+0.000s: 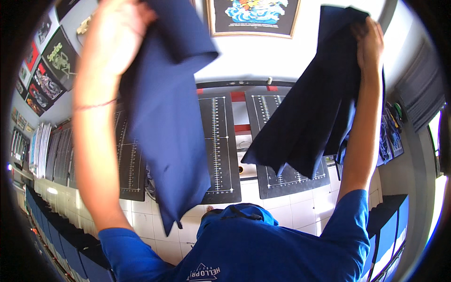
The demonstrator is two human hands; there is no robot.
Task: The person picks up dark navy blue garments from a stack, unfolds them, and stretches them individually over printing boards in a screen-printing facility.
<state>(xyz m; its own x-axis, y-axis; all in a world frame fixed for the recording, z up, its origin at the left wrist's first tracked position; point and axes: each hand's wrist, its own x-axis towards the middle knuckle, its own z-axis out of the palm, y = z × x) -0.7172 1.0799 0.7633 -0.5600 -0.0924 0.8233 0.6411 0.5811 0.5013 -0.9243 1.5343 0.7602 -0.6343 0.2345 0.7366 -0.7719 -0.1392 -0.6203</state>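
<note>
Both my arms are raised, each with dark navy fabric hanging from the hand. My left hand (123,30), at the upper left and blurred, is closed on a navy cloth piece (171,127) whose top is folded over and whose lower end narrows to a point. At the upper right, my right hand (370,44) grips the edge of another dark cloth piece (307,103), which drapes in folds with a ragged-looking lower edge. Whether the two pieces are joined cannot be seen; they hang apart. Below them lie black boards with white ruler markings, including a right board (270,183).
A left board (221,174) stands beside a gap with red frame bars (238,96). Behind hangs a framed picture (256,16). Posters (58,58) cover the left wall. Stacked dark-blue panels (392,221) stand at the lower right, with similar ones at lower left (66,239).
</note>
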